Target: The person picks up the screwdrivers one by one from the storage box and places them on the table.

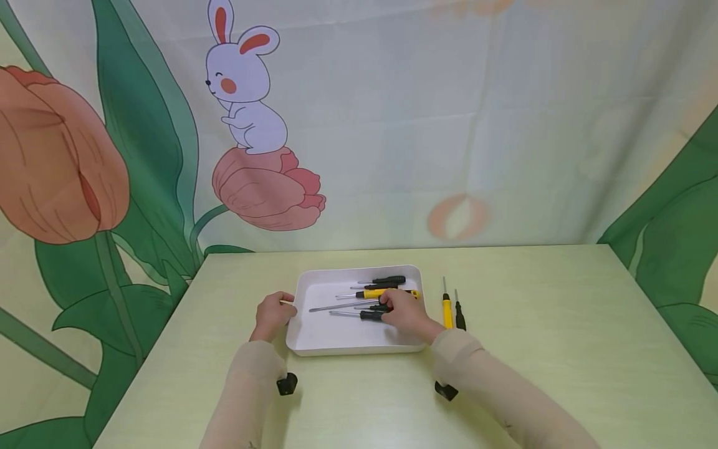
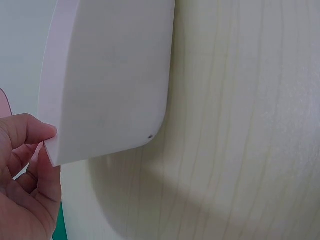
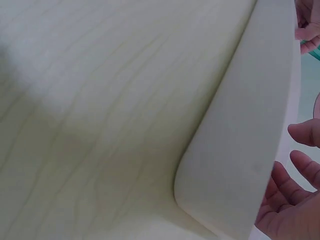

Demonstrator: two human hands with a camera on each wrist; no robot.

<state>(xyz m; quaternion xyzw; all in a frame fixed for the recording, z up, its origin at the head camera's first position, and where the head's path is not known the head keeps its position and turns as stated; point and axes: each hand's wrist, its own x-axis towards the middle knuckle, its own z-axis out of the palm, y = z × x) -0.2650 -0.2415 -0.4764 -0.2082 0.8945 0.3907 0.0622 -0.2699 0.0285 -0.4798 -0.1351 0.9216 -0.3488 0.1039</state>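
Observation:
A white tray [image 1: 336, 342] holds several screwdrivers, among them a yellow-and-black screwdriver [image 1: 370, 294] and a black-handled screwdriver [image 1: 371, 316]. At the tray's left side, my left hand [image 1: 273, 315] pinches the rim between thumb and fingers, as the left wrist view confirms. My right hand [image 1: 408, 313] is over the tray's right part, its fingertips at the black handles. In the right wrist view, the right hand's thumb and fingers [image 3: 287, 185] are apart with nothing visible between them. The hand hides some handle ends.
Right of the tray, a yellow screwdriver [image 1: 447, 308] and a black screwdriver [image 1: 459, 313] lie on the pale wooden table [image 1: 561, 349]. A printed curtain [image 1: 392, 125] hangs behind the table. Small black devices sit at both wrists.

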